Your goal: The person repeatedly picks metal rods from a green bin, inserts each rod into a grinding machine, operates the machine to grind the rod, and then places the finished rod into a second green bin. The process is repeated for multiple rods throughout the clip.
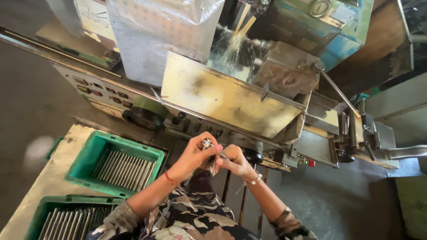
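1. The left hand (192, 156) and right hand (237, 162) meet in front of the machine (249, 84), just above the person's lap.
2. Between them is a small metal part (207, 143) with a thin rod (221, 155) running toward the right hand. The left grip is clamped on the part near its knobbed top, fingers curled round it. The right grip is closed on the rod's other end.
3. Handling, as a judgement: the part looks like steel, stiff and light for its size, not fragile. It may be oily from the machine, so slippery. The knobbed end gives the surest hold; the thin shank would turn in the fingers.
4. Two green crates (116, 163) stand to the left on a table (42, 186), each holding bare metal rods (126, 170) laid side by side. The near crate (66, 218) is cut off by the lower edge.
5. A slanted steel guard (222, 100) covers the machine's front; behind it liquid sprays (231, 49) over the working area.
6. Hard to make out: the exact shape of the part, since fingers cover most of it; whether rod and part are one piece or two; the right fingertips, hidden behind the left hand. The machine's top and right lever (407, 152) run out of view.
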Tool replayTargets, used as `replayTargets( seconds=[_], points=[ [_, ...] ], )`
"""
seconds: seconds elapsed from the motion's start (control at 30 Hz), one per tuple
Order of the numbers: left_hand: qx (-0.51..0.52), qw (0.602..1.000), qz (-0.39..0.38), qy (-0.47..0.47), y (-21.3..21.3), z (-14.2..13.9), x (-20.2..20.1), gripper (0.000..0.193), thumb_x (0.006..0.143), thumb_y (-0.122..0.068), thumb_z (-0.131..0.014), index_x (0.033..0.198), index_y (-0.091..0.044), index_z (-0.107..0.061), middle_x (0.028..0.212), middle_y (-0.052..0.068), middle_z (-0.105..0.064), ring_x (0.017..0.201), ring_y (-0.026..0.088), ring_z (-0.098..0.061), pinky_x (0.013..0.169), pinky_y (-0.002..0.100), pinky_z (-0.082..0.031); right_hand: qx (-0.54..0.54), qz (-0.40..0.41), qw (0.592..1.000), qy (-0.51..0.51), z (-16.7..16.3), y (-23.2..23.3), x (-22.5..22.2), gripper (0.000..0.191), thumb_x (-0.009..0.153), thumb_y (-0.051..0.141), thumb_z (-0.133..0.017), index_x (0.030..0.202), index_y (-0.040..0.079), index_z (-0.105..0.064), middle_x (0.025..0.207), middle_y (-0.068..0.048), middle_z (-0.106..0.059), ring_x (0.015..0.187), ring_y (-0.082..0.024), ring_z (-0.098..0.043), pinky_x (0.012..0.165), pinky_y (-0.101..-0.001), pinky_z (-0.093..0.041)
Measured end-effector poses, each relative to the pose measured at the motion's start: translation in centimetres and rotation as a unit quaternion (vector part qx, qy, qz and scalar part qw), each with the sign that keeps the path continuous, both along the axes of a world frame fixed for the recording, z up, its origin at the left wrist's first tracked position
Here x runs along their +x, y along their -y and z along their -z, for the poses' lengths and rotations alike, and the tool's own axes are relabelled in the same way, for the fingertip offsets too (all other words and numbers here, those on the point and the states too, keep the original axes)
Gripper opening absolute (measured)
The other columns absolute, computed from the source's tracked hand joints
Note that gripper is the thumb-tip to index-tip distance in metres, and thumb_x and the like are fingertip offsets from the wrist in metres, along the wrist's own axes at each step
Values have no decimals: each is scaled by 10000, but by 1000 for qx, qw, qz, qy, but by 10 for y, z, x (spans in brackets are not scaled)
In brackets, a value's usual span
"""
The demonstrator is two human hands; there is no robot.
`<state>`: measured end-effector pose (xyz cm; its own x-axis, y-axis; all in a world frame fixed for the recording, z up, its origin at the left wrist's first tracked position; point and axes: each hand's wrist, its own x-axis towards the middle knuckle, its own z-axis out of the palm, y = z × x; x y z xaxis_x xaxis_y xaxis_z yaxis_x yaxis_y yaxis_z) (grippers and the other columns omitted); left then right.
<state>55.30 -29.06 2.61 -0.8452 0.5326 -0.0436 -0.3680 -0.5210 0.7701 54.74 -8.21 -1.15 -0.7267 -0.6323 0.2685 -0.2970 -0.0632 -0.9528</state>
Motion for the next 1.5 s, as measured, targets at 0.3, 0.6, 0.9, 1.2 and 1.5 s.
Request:
replayTargets(
  seconds=[0.3,0.6,0.9,1.2,1.5],
  points=[
    [-146,979,-74,-122,-25,16,-69,145,935,-211,-760,922,-116,-652,668,-61,-556,518,11,-438,437,213,-304,-47,14,999,20,3,-24,-61,372,987,226,-720,687,8,-692,662,-62,-671,597,-140,-596,569,-302,-433],
    [-111,977,177,49,-136,23,-226,229,970,-312,-696,896,-146,-556,597,-76,-407,460,30,-319,399,225,-223,171,372,889,-207,20,-132,-143,386,997,239,-716,682,26,-654,593,-61,-583,495,-114,-498,486,-298,-381],
    [-26,992,-100,69,-277,56,-420,105,897,-160,-700,851,-118,-615,630,24,-528,437,149,-485,381,313,-409,358,609,686,-175,22,-357,-233,462,1104,365,-676,789,28,-707,659,-60,-625,539,-156,-495,515,-319,-364],
    [-150,925,-294,187,-248,73,-529,310,920,-172,-651,1173,-223,-480,882,39,-549,591,161,-507,492,365,-444,510,666,538,81,10,-522,-220,692,1020,612,-523,881,-26,-752,831,-296,-726,816,-478,-716,780,-569,-543],
    [-38,955,-238,174,-237,82,-550,309,1000,-149,-596,1284,-209,-493,884,38,-565,686,192,-594,593,420,-515,523,730,438,39,41,-502,-214,684,1123,527,-414,922,-24,-764,957,-324,-692,890,-563,-645,801,-642,-494]
  ],
)
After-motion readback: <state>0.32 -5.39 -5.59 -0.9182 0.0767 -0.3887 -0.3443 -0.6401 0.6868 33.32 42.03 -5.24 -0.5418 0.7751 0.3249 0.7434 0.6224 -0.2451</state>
